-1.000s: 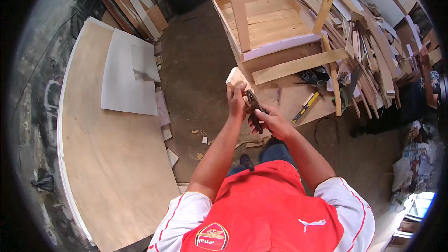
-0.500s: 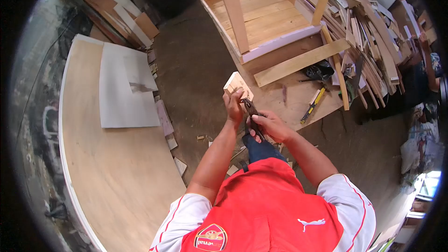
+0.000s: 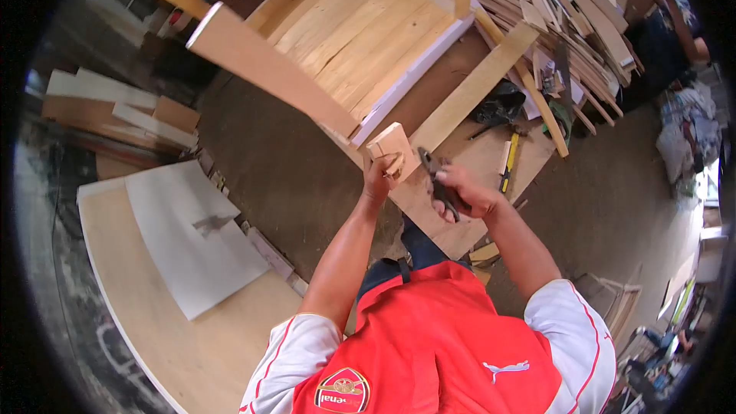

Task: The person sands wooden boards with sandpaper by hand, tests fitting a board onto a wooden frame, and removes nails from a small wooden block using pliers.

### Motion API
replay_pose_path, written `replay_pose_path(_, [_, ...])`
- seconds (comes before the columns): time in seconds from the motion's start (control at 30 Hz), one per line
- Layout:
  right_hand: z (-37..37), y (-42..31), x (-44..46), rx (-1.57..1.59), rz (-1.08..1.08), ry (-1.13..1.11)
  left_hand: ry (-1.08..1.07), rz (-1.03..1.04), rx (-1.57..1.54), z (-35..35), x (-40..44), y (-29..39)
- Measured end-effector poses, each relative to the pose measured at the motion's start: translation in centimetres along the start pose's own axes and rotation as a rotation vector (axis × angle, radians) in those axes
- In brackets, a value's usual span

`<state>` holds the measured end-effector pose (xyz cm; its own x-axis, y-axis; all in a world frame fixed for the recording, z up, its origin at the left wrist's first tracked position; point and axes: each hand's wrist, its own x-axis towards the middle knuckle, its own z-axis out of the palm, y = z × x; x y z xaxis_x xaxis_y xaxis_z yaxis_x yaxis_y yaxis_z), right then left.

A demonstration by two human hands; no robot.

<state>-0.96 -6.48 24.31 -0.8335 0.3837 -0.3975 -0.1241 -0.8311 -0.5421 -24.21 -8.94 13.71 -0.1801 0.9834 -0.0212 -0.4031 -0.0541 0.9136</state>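
Observation:
A small flat wooden block (image 3: 392, 145) is gripped in my left hand (image 3: 379, 176), its pale face turned up and its fingers wrapped round the lower edge. My right hand (image 3: 469, 191) is closed round the handles of dark metal pliers (image 3: 441, 178). The pliers' head points up and left, just right of the block, with a small gap between them. Both hands are in front of my body, over the near edge of a plywood surface (image 3: 461, 222).
Beyond my hands stands a wooden frame (image 3: 356, 31) with upright legs. A loose plank (image 3: 479, 84), a black bag (image 3: 498, 103) and a yellow-black cutter (image 3: 510, 159) are right of it. Scrap wood (image 3: 567, 15) is piled behind. Another person's arm (image 3: 678, 19) shows far right.
The pliers have moved away from the block to the right. The view has turned and come nearer to the wooden frame, which now appears larger and further left.

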Motion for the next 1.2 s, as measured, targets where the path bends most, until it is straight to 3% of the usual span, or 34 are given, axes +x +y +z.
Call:
replay_pose_path(0.07, [-1.3,-0.9,0.0,-0.001,-0.089,0.136,0.005,-0.178,-0.143,-1.4,1.5,-2.4])
replay_pose_path(0.13, [-3.3,-1.1,0.0,0.046,-0.161,0.286,0.064,-0.267,-0.155,-0.4,3.0,-3.5])
replay_pose_path(0.17, [-4.4,-1.3,0.0,0.064,-0.196,0.371,-0.01,-0.236,-0.13,0.8,3.0,-3.5])
replay_pose_path(0.27, [-9.3,-1.0,0.8,0.119,-0.319,0.588,0.089,-0.394,-0.194,-1.7,6.0,-11.2])
replay_pose_path(0.33, [-13.1,-1.6,1.5,0.183,-0.344,0.681,0.028,-0.486,-0.27,-1.2,6.5,-12.0])
replay_pose_path(0.47, [-18.1,-4.5,2.7,0.105,-0.361,0.844,-0.002,-0.556,-0.227,1.5,6.4,-9.3])
replay_pose_path(0.67, [-23.6,-6.0,3.9,0.194,-0.36,0.737,-0.084,-0.622,-0.201,1.5,7.1,-4.0])
replay_pose_path(0.87, [-17.8,-4.1,4.6,0.092,-0.395,0.835,-0.238,-0.667,-0.38,0.4,8.2,-1.5])
replay_pose_path(0.97, [-9.4,-2.8,4.4,-0.068,-0.515,0.73,-0.242,-0.663,-0.366,0.7,8.6,0.6])
replay_pose_path(1.03, [-2.6,-1.5,4.5,-0.188,-0.398,0.852,-0.21,-0.631,-0.296,1.1,8.8,1.6])
replay_pose_path(1.2, [8.5,2.3,5.4,-0.105,-0.372,0.666,-0.206,-0.44,-0.181,0.8,9.4,2.4])
